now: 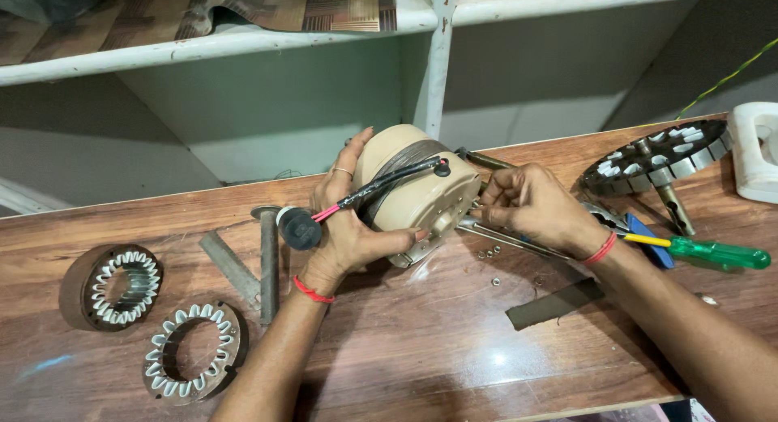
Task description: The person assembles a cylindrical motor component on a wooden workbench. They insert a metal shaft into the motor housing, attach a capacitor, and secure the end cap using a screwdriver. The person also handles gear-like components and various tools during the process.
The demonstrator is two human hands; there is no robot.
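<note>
Here we hold a beige motor housing [421, 191] tipped on its edge near the middle of the wooden table [421, 349]. Our left hand [348, 223] cups its left side: the fingers are spread up along the casing, and the thumb reaches across the near face of the housing. A black cable [389, 181] with a pink lead runs over the housing and across that hand to a black cylindrical capacitor [300, 227], which sits just left of the palm. Our right hand [535, 207] is at the right side of the housing, its fingertips pressed together in a pinch against the casing edge; what they pinch is too small for us to tell. Both wrists wear a red thread band.

Just near the right hand a few small nuts [490, 253] lie on the table, and a metal tool [506, 237] passes under the hand. To the right lie a green-handled screwdriver [713, 252] and a blue-handled tool [648, 239]. Far right stands a wound stator [660, 154] on its shaft, with a white plastic part [758, 150] at the table's edge beyond it. At the near left lie 2 stator rings [113, 286] with pale insulation in their slots, well apart from our hands. Between them and the left hand lie a metal shaft [268, 264] and a flat metal strip [229, 266]. A dark flat strip [555, 303] lies near the right forearm.
</note>
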